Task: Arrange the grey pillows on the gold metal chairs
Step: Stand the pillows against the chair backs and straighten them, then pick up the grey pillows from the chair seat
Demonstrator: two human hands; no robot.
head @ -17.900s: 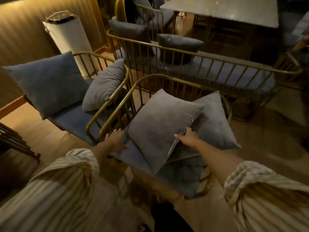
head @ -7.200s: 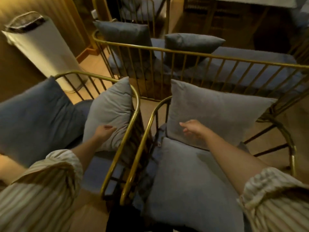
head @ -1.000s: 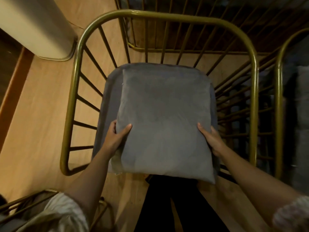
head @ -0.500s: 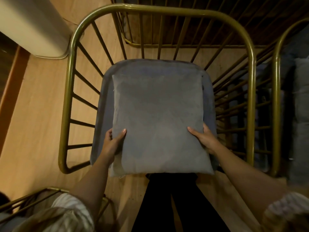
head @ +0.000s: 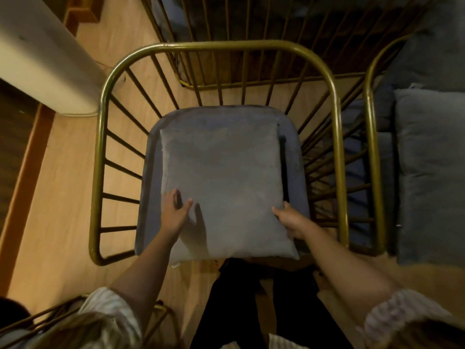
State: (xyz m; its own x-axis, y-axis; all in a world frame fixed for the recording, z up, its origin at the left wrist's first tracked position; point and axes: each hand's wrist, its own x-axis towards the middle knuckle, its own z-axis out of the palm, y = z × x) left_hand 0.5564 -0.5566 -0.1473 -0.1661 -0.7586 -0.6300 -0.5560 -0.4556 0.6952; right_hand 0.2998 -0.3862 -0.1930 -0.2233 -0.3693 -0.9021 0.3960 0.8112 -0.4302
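A grey pillow (head: 224, 172) lies flat on the grey seat (head: 293, 147) of a gold metal chair (head: 100, 137) directly below me. My left hand (head: 175, 214) rests palm down on the pillow's near left part, fingers spread. My right hand (head: 292, 221) grips the pillow's near right edge, fingers curled around it. The pillow's near edge overhangs the front of the seat. A second gold chair (head: 372, 147) at the right holds another grey pillow (head: 427, 167).
A white cylindrical bin (head: 42, 61) stands on the wooden floor at the upper left. A gold-railed bench (head: 226, 26) lies beyond the chair. Another chair's rail (head: 37, 321) shows at the lower left. My dark trouser legs (head: 226, 298) are in front of the seat.
The pillow has come down flat onto the seat and slid a little away from me. My left hand let go of its left edge and now lies on top of it.
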